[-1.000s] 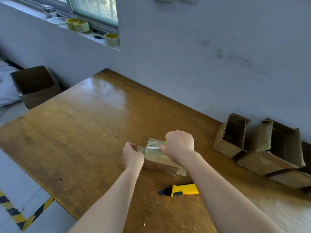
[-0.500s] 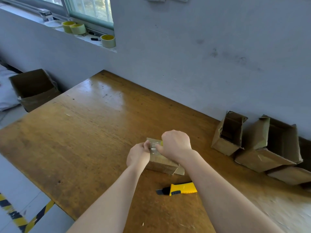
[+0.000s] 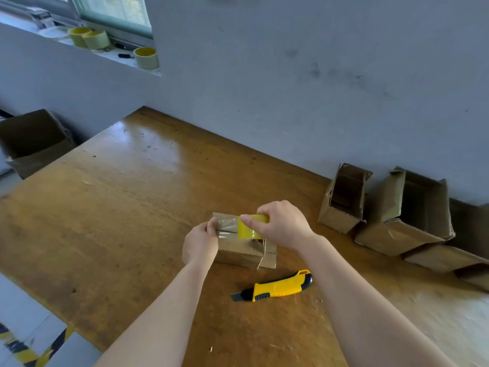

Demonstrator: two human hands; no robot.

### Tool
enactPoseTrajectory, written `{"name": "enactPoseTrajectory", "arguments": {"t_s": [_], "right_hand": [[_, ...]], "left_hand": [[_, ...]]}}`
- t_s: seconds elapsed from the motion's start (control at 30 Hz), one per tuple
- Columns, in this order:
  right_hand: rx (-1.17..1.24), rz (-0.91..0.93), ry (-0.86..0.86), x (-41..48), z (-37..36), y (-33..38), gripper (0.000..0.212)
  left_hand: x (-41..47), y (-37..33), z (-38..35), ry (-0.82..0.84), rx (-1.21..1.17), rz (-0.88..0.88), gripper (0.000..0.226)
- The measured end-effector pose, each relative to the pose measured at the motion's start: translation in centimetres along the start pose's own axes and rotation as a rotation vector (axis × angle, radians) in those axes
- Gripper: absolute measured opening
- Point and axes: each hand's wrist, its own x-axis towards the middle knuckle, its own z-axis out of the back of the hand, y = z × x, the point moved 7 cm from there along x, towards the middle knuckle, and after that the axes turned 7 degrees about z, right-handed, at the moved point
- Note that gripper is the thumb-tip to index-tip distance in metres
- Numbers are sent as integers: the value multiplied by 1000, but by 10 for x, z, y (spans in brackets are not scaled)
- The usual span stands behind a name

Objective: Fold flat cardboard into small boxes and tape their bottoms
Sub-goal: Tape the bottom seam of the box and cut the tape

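Left hand (image 3: 200, 245): fingers curled round the left end of the small box (image 3: 242, 254), thumb pinning the tape strip (image 3: 227, 225) on its top. Box sits on the table (image 3: 111, 207) between both hands. Right hand (image 3: 284, 226): pinches the yellow tape roll (image 3: 250, 229) just above the box, strip stretched back to the left thumb. Utility knife (image 3: 275, 287) lies near, below the right wrist. Folded boxes (image 3: 344, 202) well right of the right hand, by the wall.
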Motion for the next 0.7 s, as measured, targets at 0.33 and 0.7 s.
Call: {"name": "enactPoseTrajectory", "arguments": {"t_s": [0.33,0.7], "right_hand": [[-260,-181,-8,-9,-2,-37,55],[-264,-283,30,-11,-23,-67,64]], "left_hand": [[-3,-1,3,-17,-8,5,46],[-3,-4,5,-42,85,-107,52]]}}
